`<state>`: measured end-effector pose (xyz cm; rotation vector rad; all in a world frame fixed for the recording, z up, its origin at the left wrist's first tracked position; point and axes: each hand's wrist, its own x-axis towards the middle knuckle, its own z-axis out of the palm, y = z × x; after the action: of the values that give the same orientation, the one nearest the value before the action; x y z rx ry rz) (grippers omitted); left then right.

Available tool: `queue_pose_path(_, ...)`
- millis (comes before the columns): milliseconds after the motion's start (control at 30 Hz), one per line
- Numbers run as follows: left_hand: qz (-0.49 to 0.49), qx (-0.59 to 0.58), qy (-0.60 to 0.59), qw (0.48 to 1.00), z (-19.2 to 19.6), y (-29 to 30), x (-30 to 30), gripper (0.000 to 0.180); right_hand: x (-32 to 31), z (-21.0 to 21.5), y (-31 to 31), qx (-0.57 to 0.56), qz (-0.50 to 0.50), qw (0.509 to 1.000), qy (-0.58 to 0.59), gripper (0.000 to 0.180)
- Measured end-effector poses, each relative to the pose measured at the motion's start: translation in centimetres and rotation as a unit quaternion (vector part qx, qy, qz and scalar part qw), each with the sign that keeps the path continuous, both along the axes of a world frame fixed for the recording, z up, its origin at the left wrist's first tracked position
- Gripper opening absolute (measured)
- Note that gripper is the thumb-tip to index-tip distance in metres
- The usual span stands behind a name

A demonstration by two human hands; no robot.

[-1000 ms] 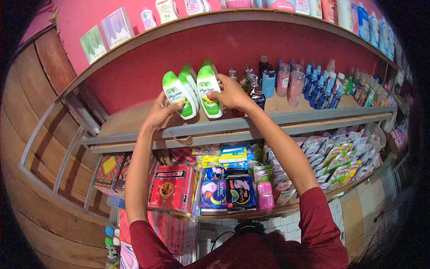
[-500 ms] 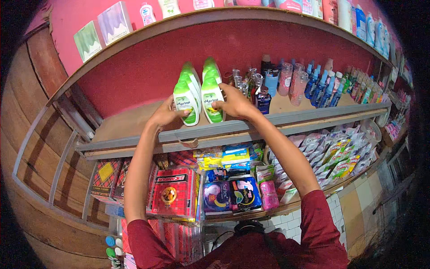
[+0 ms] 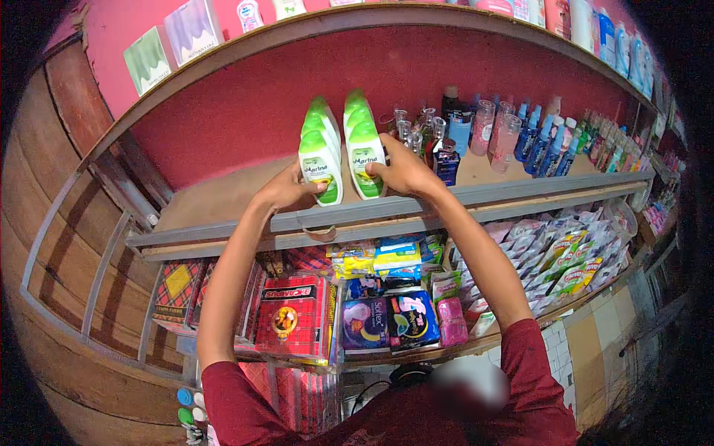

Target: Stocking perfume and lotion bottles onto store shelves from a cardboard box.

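Green-topped white plastic bottles (image 3: 314,152) stand in two rows, the front ones (unreleased) pinched by left hand (image 3: 282,190) and right hand (image 3: 406,171).

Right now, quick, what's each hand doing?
Left hand: closed on the left front bottle, thumb across its front.
Right hand: closed on the right front bottle, thumb across its front.
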<state>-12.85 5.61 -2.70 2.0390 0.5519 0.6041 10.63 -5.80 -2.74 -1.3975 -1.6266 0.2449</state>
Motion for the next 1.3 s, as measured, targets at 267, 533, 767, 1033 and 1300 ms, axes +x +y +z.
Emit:
queue_pose_path(267, -0.019, -0.098, 0.028, 0.995, 0.3, 0.1, -0.2, 0.045, 0.3, -1.2, 1.3, 0.009, 0.065, 0.998, 0.009, 0.042)
queue_pose_path(533, 0.006, -0.074, 0.048, 0.996, 0.3, -0.3, -0.1, 0.045, 0.2, -0.9, 0.8, -0.019, 0.079, 0.996, 0.025, 0.044)
queue_pose_path(767, 0.006, -0.075, 0.057, 0.996, -0.1, 0.2, -0.1, 0.047, 0.5, -1.3, 1.4, -0.009, 0.070, 0.997, 0.019, 0.050)
queue_pose_path(1033, 0.076, -0.015, 0.044, 0.996, 2.2, -1.9, -0.6, 0.065, 0.5, -0.7, 0.6, -0.022, 0.013, 0.998, 0.054, 0.061)
queue_pose_path(1300, 0.221, 0.054, 0.025, 0.974, 3.1, -4.1, -2.5, 0.085, 0.1, 0.2, -1.0, 0.114, -0.058, 0.992, -0.020, 0.059)
